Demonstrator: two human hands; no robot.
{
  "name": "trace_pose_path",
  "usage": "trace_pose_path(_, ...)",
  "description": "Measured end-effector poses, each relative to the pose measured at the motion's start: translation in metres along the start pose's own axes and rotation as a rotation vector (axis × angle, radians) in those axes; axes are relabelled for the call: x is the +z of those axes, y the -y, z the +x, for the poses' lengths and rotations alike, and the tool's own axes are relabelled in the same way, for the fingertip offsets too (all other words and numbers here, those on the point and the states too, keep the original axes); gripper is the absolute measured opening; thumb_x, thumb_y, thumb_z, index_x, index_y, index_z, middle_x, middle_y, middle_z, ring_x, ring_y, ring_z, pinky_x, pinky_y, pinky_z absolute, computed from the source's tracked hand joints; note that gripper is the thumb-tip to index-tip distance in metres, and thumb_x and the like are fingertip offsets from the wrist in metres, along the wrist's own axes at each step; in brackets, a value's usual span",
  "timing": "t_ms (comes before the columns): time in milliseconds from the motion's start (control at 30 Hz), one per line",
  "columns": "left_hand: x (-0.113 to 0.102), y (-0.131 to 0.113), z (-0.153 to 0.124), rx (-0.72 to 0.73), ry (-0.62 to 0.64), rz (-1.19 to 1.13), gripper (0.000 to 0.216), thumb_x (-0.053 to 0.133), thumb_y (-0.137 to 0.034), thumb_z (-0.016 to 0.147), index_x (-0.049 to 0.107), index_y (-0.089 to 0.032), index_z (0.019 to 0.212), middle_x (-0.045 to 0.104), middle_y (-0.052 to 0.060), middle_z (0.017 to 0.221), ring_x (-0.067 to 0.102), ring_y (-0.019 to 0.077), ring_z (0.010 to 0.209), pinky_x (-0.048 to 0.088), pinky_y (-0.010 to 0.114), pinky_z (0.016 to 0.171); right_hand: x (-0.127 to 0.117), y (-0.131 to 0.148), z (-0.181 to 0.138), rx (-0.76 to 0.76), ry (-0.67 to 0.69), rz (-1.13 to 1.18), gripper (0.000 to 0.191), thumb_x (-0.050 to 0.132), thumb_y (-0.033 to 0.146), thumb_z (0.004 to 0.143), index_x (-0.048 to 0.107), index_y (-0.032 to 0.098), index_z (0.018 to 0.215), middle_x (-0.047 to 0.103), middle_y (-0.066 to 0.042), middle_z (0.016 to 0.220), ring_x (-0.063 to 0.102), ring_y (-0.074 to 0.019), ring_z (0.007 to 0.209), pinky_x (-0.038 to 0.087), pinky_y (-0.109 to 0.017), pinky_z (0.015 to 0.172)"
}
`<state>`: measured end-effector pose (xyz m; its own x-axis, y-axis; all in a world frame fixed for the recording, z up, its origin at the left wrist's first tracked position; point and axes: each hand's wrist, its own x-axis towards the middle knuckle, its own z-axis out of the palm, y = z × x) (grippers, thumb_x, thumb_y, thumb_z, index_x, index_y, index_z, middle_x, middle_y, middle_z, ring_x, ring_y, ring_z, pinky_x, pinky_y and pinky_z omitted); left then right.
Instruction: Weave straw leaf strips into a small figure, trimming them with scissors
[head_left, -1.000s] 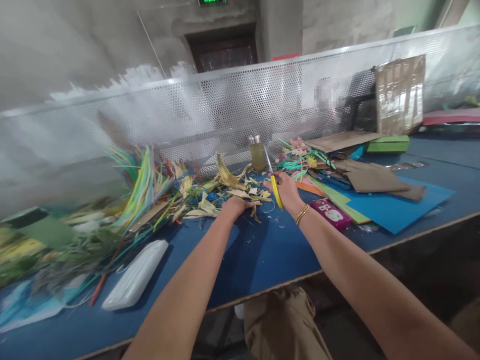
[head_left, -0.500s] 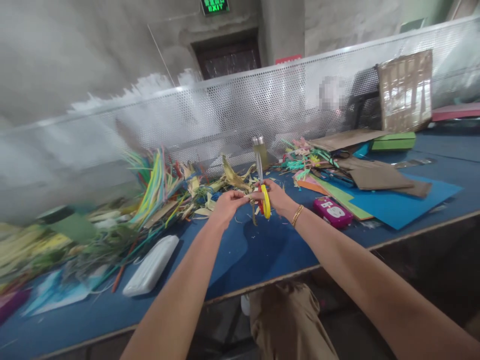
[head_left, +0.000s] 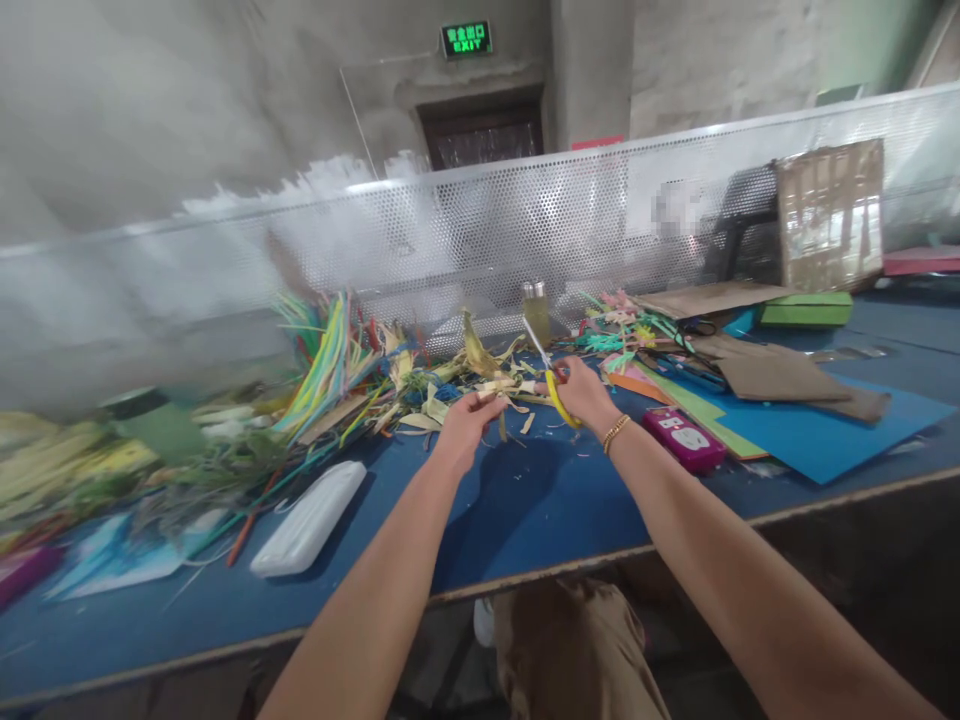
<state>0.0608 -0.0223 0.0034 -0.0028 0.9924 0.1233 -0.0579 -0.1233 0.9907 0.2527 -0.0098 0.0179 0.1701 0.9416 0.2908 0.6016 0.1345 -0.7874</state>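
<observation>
My right hand (head_left: pixel 587 393) grips a pair of scissors (head_left: pixel 556 392) by the yellow handle, with the blades pointing up and away. Left of it, my left hand (head_left: pixel 469 428) is closed, thumb and fingers pinched on a thin strip of dried leaf (head_left: pixel 502 426) that is mostly hidden by the fingers. Just beyond both hands lies a heap of dried leaves (head_left: pixel 478 352) and loose scraps. A bottle (head_left: pixel 535 322) with a silver cap stands behind the scissors.
On the blue table (head_left: pixel 517 530) sit a white packet (head_left: pixel 309 518), colourful strips (head_left: pixel 321 365) and a green container (head_left: pixel 154 435) at left. A purple case (head_left: pixel 684 437), blue sheet (head_left: pixel 817 450) and cardboard (head_left: pixel 780 372) lie right. A perforated metal panel (head_left: pixel 480 225) borders the back.
My hands have moved apart, the right hand drawing the scissors away to the right. The scissor blades now tilt to the left. The whole view has shifted slightly.
</observation>
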Motion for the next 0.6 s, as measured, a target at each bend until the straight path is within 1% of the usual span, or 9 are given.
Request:
trace_pose_path(33,-0.004,0.000,0.002,-0.003,-0.012,-0.033,0.038,0.084,-0.036,0.052,0.067,-0.017,0.080,0.065,0.000,0.070,0.050,0.0072,0.053,0.030,0.021,0.047,-0.004,-0.003,0.001,0.037,-0.040,-0.198,0.055,0.072,0.037,0.070,0.051,0.013,0.114,0.065,-0.018,0.104,0.063,-0.0307,0.101,0.048,-0.040,0.084)
trace_pose_path(100,-0.011,0.000,0.006,-0.008,-0.030,-0.103,0.040,0.085,-0.036,0.051,0.066,-0.017,0.080,0.066,0.000,0.072,0.052,0.0070,0.054,0.032,0.020,0.047,-0.010,-0.009,0.003,0.084,-0.019,-0.482,0.048,0.066,0.027,0.075,0.051,0.006,0.116,0.064,-0.024,0.105,0.062,-0.0335,0.104,0.047,-0.040,0.086)
trace_pose_path(200,-0.016,-0.001,0.007,0.008,-0.054,-0.176,0.040,0.086,-0.034,0.049,0.066,-0.017,0.080,0.066,0.000,0.073,0.052,0.0058,0.055,0.032,0.018,0.046,-0.014,-0.015,0.004,0.123,0.051,-0.680,0.040,0.058,0.017,0.078,0.053,0.003,0.115,0.065,-0.026,0.104,0.063,-0.0330,0.103,0.048,-0.039,0.084)
trace_pose_path(300,-0.018,-0.002,0.007,0.027,-0.061,-0.229,0.040,0.086,-0.031,0.049,0.067,-0.017,0.080,0.065,-0.001,0.073,0.054,0.0057,0.058,0.033,0.017,0.046,-0.016,-0.017,0.004,0.133,0.103,-0.754,0.037,0.054,0.014,0.079,0.059,0.005,0.114,0.066,-0.024,0.104,0.064,-0.0323,0.103,0.049,-0.039,0.081)
trace_pose_path(400,-0.020,-0.001,0.008,0.028,-0.079,-0.249,0.039,0.086,-0.031,0.049,0.066,-0.016,0.078,0.065,-0.001,0.073,0.053,0.0056,0.058,0.032,0.017,0.046,-0.021,-0.017,0.003,0.146,0.143,-0.807,0.030,0.055,0.016,0.079,0.069,0.009,0.105,0.067,-0.024,0.105,0.063,-0.0332,0.105,0.048,-0.042,0.081)
trace_pose_path(433,-0.020,-0.001,0.009,0.030,-0.084,-0.246,0.039,0.086,-0.032,0.049,0.066,-0.016,0.077,0.064,-0.001,0.071,0.053,0.0055,0.057,0.032,0.017,0.045,-0.022,-0.016,0.001,0.155,0.135,-0.817,0.028,0.055,0.017,0.079,0.071,0.009,0.102,0.067,-0.025,0.105,0.063,-0.0340,0.105,0.048,-0.043,0.081)
trace_pose_path(500,-0.021,0.000,0.009,0.037,-0.086,-0.233,0.040,0.087,-0.033,0.047,0.065,-0.016,0.076,0.063,-0.002,0.067,0.052,0.0057,0.057,0.031,0.018,0.045,-0.025,-0.012,-0.002,0.146,0.067,-0.811,0.027,0.056,0.021,0.081,0.073,0.009,0.096,0.068,-0.026,0.103,0.062,-0.0355,0.104,0.046,-0.045,0.082)
trace_pose_path(533,-0.021,0.000,0.009,0.041,-0.085,-0.227,0.040,0.087,-0.033,0.047,0.065,-0.016,0.076,0.062,-0.002,0.066,0.053,0.0058,0.057,0.031,0.018,0.046,-0.025,-0.008,-0.005,0.109,0.020,-0.780,0.027,0.056,0.025,0.082,0.074,0.009,0.094,0.068,-0.026,0.101,0.062,-0.0355,0.103,0.046,-0.044,0.082)
trace_pose_path(600,-0.021,0.000,0.009,0.043,-0.081,-0.219,0.041,0.087,-0.033,0.045,0.066,-0.016,0.076,0.062,-0.002,0.066,0.052,0.0061,0.056,0.030,0.018,0.046,-0.022,0.003,-0.010,-0.041,-0.042,-0.637,0.031,0.056,0.036,0.083,0.076,0.013,0.090,0.071,-0.020,0.097,0.063,-0.0324,0.099,0.045,-0.040,0.082)
